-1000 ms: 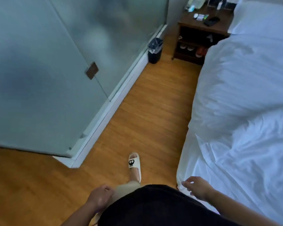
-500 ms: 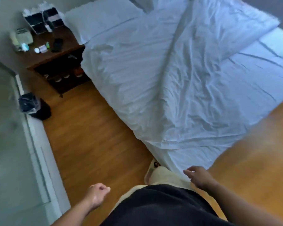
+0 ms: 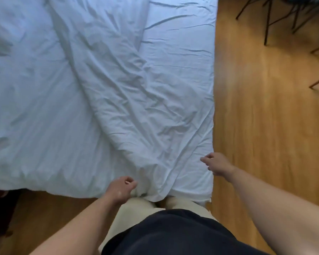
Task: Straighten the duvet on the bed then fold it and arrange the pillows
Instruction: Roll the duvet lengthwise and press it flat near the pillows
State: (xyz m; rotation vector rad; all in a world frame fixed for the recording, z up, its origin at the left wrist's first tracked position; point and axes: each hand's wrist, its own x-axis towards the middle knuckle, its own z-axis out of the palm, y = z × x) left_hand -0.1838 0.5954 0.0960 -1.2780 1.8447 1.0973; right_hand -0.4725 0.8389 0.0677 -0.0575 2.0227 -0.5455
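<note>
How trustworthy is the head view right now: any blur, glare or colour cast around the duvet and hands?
Head view: soft throughout, the dark furniture legs at top right smeared; the white duvet carries a bluish cast; a pale sheen lies on the wooden floor; left hand and right hand are slightly blurred, so finger contact with the fabric is unclear.

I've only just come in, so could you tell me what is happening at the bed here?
A person stands at the edge of the bed, about to work on the white duvet. It lies rumpled and skewed, leaving a strip of bare sheet uncovered at the far right. The left hand is curled against the duvet's near edge; whether it grips fabric is unclear. The right hand, fingers relaxed, reaches over the near right corner. Nothing is straightened or folded yet, and no pillows are in view.
</note>
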